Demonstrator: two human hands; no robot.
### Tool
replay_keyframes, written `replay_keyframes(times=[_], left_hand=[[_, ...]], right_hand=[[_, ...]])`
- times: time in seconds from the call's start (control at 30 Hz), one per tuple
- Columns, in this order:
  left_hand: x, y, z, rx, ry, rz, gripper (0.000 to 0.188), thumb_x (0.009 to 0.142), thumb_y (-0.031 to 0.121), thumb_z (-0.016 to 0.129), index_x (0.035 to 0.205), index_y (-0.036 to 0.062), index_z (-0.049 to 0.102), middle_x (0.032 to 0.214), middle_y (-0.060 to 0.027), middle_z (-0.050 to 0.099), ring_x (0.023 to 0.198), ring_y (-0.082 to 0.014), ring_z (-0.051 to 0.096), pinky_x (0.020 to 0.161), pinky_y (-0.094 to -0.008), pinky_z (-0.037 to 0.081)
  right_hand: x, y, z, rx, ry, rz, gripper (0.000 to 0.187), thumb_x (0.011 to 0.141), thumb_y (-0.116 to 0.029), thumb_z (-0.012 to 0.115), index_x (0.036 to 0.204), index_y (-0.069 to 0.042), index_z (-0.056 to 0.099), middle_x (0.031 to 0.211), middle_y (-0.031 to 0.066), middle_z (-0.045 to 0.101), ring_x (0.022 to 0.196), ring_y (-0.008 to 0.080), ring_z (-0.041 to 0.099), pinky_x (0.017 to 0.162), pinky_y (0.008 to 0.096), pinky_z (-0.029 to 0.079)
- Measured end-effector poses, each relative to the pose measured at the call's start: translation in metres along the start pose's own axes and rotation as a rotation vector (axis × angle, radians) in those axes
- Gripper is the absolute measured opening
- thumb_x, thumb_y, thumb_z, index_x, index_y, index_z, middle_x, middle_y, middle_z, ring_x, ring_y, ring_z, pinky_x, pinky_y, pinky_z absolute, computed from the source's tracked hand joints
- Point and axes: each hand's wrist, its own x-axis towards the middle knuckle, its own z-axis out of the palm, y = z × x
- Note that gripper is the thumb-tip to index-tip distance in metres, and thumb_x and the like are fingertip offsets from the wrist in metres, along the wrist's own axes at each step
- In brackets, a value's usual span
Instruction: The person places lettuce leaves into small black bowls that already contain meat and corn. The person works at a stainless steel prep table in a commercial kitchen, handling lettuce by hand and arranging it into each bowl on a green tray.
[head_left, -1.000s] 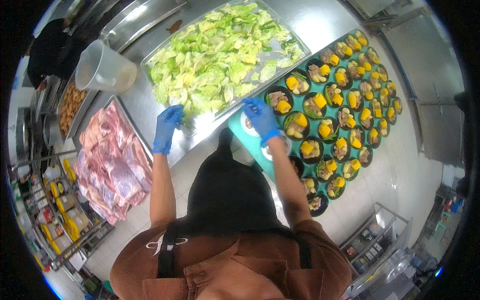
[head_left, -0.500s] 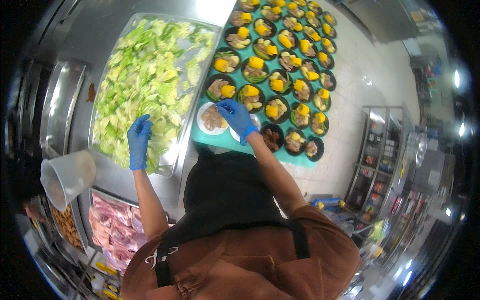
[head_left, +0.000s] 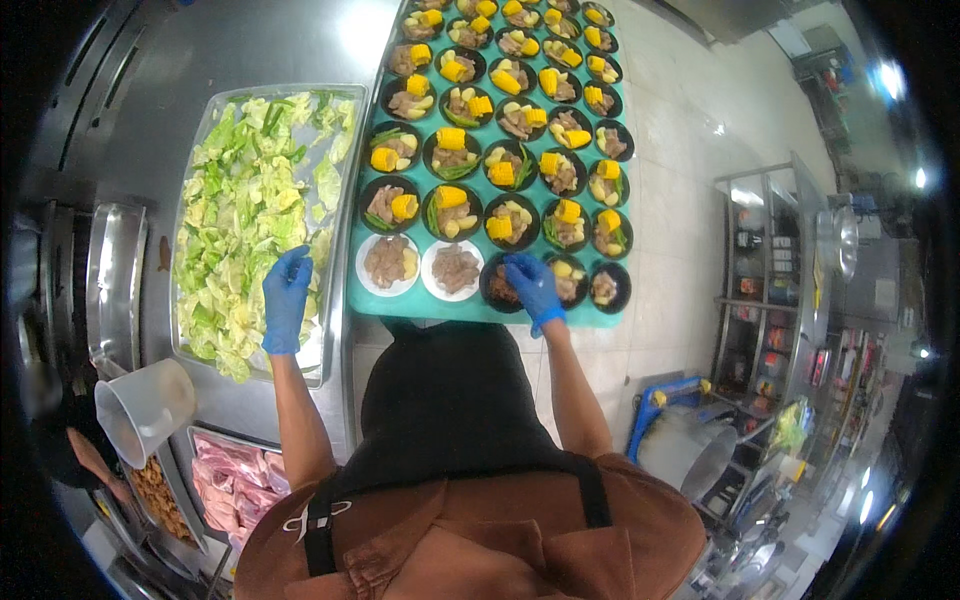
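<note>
My left hand (head_left: 287,302), in a blue glove, hovers over the right part of a clear tray (head_left: 357,96) of chopped cabbage (head_left: 235,215). Its fingers curl inward; whatever they may hold is hidden. My right hand (head_left: 535,288), gloved alike, is over a black bowl (head_left: 497,303) of dark brown meat in the front row, fingertips drawn together at the bowl. No item shows between them. Left of it stand a white bowl (head_left: 452,271) of meat and another white bowl (head_left: 387,265) with meat and a pale yellow chunk.
Many black bowls with meat, corn and vegetables fill the green table (head_left: 345,275). Near my left arm are a translucent pitcher (head_left: 145,405) and a tray of raw meat (head_left: 235,480). A wire shelf (head_left: 765,310) and large pot (head_left: 690,455) stand right. Another person's hand (head_left: 92,460) shows far left.
My right hand has moved right, from the left white bowl to the black bowl of brown meat. A pale yellow chunk now shows in that white bowl. My left hand stays over the cabbage.
</note>
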Motion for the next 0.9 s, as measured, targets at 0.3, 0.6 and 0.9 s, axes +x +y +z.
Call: replay_keyframes(times=[0.3, 0.6, 0.9], left_hand=[[-0.078, 0.0, 0.035, 0.102, 0.121, -0.116, 0.027, 0.092, 0.014, 0.059, 0.114, -0.0016, 0.065, 0.091, -0.0057, 0.067, 0.079, -0.0121, 0.059, 0.073, -0.0263, 0.048], [-0.211, -0.094, 0.056, 0.226, 0.223, -0.442, 0.025, 0.091, 0.021, 0.06, 0.093, -0.0022, 0.069, 0.079, -0.0072, 0.067, 0.069, -0.0134, 0.06, 0.064, -0.0288, 0.048], [-0.377, -0.245, 0.074, -0.247, 0.377, -1.142, 0.018, 0.089, 0.025, 0.056, 0.089, 0.0084, 0.062, 0.065, -0.0079, 0.061, 0.044, -0.0175, 0.052, 0.039, -0.0338, 0.041]], right_hand=[[0.045, 0.015, -0.056, 0.116, -0.108, -0.005, 0.018, 0.09, -0.011, 0.065, 0.103, 0.001, 0.067, 0.089, 0.0047, 0.068, 0.08, 0.01, 0.062, 0.075, 0.0252, 0.05], [0.102, 0.025, -0.058, 0.251, -0.256, -0.041, 0.017, 0.089, -0.011, 0.065, 0.103, -0.001, 0.068, 0.091, 0.0055, 0.069, 0.081, 0.0115, 0.063, 0.076, 0.0268, 0.05], [0.103, -0.001, -0.022, 0.089, -0.477, -0.079, 0.021, 0.089, -0.014, 0.066, 0.107, -0.002, 0.068, 0.096, 0.0062, 0.069, 0.086, 0.0113, 0.062, 0.078, 0.0273, 0.05]])
